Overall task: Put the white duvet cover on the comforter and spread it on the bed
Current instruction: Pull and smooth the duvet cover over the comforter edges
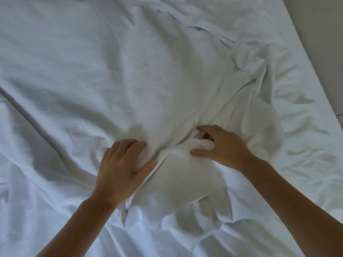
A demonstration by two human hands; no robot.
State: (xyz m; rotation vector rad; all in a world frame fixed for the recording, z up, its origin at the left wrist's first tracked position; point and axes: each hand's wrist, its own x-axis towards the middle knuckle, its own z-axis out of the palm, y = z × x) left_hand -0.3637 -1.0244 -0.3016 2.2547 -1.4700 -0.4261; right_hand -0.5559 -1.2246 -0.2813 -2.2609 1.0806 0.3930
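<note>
Pinching a bunched fold of the cover [167, 80], the right hand [224, 145] sits just right of the left hand [120, 167], whose flat grip presses beside it.

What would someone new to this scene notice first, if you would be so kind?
Two bare hands meet low in the middle: the left hand presses on the rumpled white duvet cover, while the right hand curls its fingers into a bunched fold. White cloth fills nearly everything else, save a grey strip of floor at the upper right.
</note>
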